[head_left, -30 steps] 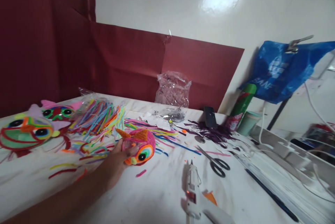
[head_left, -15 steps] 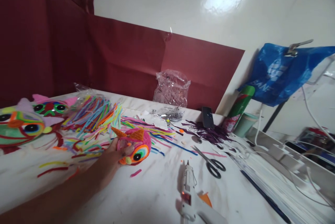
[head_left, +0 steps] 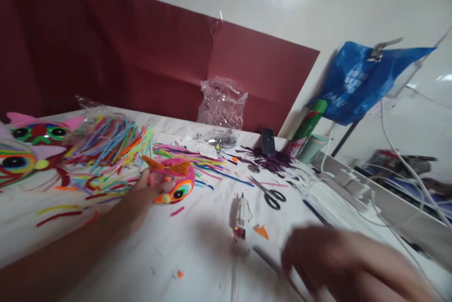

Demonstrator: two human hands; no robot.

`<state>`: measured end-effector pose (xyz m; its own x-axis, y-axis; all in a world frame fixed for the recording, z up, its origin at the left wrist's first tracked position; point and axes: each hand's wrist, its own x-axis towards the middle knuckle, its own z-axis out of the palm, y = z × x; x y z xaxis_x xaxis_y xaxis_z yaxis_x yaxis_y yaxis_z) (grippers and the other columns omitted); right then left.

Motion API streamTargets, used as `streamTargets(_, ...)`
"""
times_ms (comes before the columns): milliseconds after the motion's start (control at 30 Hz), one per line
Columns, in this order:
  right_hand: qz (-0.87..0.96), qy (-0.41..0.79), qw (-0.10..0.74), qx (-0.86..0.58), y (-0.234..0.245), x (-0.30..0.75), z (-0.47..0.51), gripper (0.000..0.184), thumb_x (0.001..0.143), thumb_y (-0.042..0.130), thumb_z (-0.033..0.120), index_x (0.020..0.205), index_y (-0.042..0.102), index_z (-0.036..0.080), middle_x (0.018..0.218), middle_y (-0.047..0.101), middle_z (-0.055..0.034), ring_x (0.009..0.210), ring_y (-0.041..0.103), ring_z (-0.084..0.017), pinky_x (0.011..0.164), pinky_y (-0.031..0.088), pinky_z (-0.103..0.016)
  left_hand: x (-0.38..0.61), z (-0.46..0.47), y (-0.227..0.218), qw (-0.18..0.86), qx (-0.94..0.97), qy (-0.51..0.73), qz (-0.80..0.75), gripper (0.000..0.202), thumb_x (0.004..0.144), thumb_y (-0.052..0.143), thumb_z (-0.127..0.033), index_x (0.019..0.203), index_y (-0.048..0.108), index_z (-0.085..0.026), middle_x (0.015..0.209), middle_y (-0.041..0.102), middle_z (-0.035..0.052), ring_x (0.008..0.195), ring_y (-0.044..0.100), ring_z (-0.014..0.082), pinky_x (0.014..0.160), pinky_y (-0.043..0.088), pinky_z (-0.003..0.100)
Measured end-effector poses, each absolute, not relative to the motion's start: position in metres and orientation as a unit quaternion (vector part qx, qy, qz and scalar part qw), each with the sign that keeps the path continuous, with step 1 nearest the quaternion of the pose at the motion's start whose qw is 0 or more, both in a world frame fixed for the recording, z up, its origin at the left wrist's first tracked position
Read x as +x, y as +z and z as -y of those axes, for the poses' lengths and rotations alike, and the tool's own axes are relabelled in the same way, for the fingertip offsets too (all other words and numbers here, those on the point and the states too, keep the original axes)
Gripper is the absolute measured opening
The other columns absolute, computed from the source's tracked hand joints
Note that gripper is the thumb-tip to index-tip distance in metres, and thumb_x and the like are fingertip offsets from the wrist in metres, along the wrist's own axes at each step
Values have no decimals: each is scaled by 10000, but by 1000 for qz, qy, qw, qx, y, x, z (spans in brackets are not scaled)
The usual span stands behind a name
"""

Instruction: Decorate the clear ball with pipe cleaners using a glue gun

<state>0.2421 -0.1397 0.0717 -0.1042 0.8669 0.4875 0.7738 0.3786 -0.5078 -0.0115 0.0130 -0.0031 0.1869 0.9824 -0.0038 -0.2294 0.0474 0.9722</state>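
Note:
My left hand (head_left: 141, 193) grips a pink owl-like pipe-cleaner figure (head_left: 188, 176) with orange ear tufts and a big eye ringed in orange, white and green. It rests at the table's left of centre. At lower right, my right hand (head_left: 335, 255) is smeared by motion, so its fingers cannot be read. It is nearest to the handle of a white hot glue gun (head_left: 243, 215), which lies with its nozzle pointing away and a small red light lit. An orange triangular piece (head_left: 262, 232) lies beside the gun. Black-handled scissors (head_left: 271, 197) lie partly spread beyond it.
Loose pipe cleaners (head_left: 109, 142) cover the left and back. Two finished-looking faces, one with pink ears (head_left: 38, 132), sit far left. A dark phone (head_left: 268, 142) rests by purple scraps (head_left: 271, 161). Power strip cables (head_left: 356, 203) run along the right; a blue bag (head_left: 353, 85) hangs above.
My right hand has come into view from the lower right, close to the glue gun's handle. My left hand still holds the owl-like figure. The whole view has shifted slightly.

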Motion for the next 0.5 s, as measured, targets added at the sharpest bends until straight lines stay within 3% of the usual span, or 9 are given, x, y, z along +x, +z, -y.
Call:
streamTargets(33, 733, 25, 365, -573, 71, 252, 147, 395, 880, 410, 412, 682, 689, 215, 603, 682, -24, 530, 624, -160, 505, 567, -275, -11, -12, -2, 595, 485, 492, -412, 595, 628, 813, -352, 1127, 504, -250, 1071, 682, 13, 1033, 643, 222, 884, 496, 338)
streamTargets(100, 759, 8, 265, -595, 56, 269, 156, 232, 827, 534, 334, 832, 700, 172, 778, 723, -82, 702, 677, -206, 612, 587, -314, -10, -11, -1, 577, 496, 478, -438, 612, 602, 825, -338, 1112, 501, -239, 1031, 684, 12, 986, 654, 222, 844, 503, 327)
streamTargets(200, 788, -10, 116, -605, 14, 283, 151, 262, 749, 618, 271, 983, 677, 169, 974, 709, -136, 917, 652, -276, 768, 574, -395, -7, -8, -1, 573, 502, 479, -435, 624, 557, 842, -298, 1079, 510, -212, 970, 695, 22, 928, 669, 220, 816, 509, 312)
streamTargets(267, 787, -19, 76, -612, -8, 283, 141, 252, 719, 583, 171, 957, 667, 173, 999, 698, -135, 958, 630, -288, 801, 561, -413, -6, -7, -3, 578, 502, 489, -418, 650, 532, 853, -278, 1079, 511, -204, 989, 700, 42, 920, 676, 228, 816, 518, 326)
streamTargets(400, 764, -45, 81, -639, -22, 276, 126, 181, 685, 522, 90, 805, 627, 175, 842, 677, -116, 866, 626, -282, 727, 554, -388, -6, -6, -6, 583, 509, 486, -405, 656, 561, 845, -291, 1119, 506, -219, 1058, 704, 62, 964, 676, 243, 839, 521, 355)
streamTargets(500, 749, -52, 159, -641, -19, 275, 124, 117, 746, 486, 133, 760, 590, 186, 777, 646, -105, 783, 619, -264, 680, 533, -373, -7, -3, -2, 586, 515, 482, -398, 616, 588, 827, -284, 1112, 511, -212, 1050, 708, 62, 982, 674, 245, 844, 518, 343)
